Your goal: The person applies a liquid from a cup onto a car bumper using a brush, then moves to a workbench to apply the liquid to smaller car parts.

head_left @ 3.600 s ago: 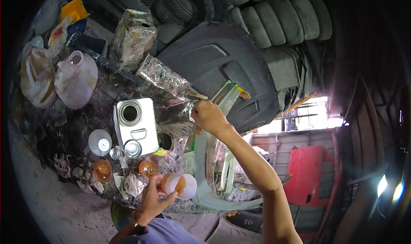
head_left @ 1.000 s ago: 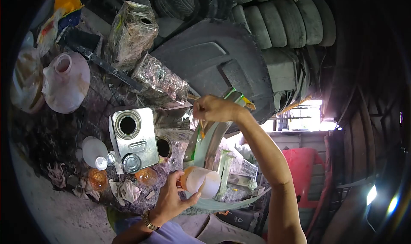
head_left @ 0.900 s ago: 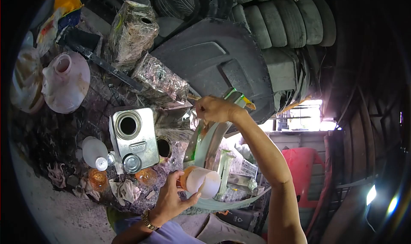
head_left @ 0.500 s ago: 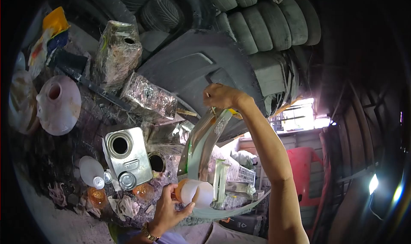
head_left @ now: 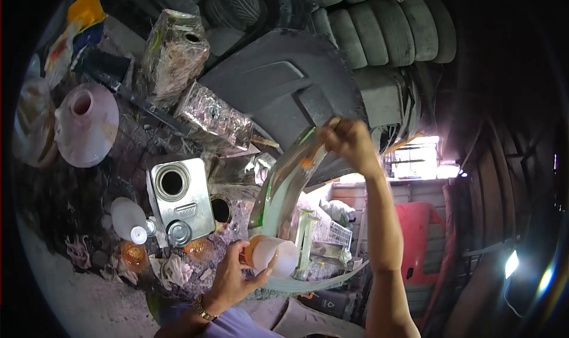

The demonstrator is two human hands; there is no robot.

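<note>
The translucent plastic cup [head_left: 285, 260], stained orange, lies tilted between the left hand's [head_left: 233, 280] thumb and fingers. Behind it curves a glossy pale panel [head_left: 275, 204], bearing an orange patch [head_left: 306, 162]. The right hand [head_left: 349, 142] curls at the panel's upper edge; I cannot tell what it grips. Open room separates cup and rectangular metal can [head_left: 198, 198].

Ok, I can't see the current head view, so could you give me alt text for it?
The left hand holds a tilted whitish cup with amber contents, while the right hand is at the upper end of a curved strip; what it grips is unclear. Left of the cup sits a metal can with an open mouth, and tires line the top.
</note>
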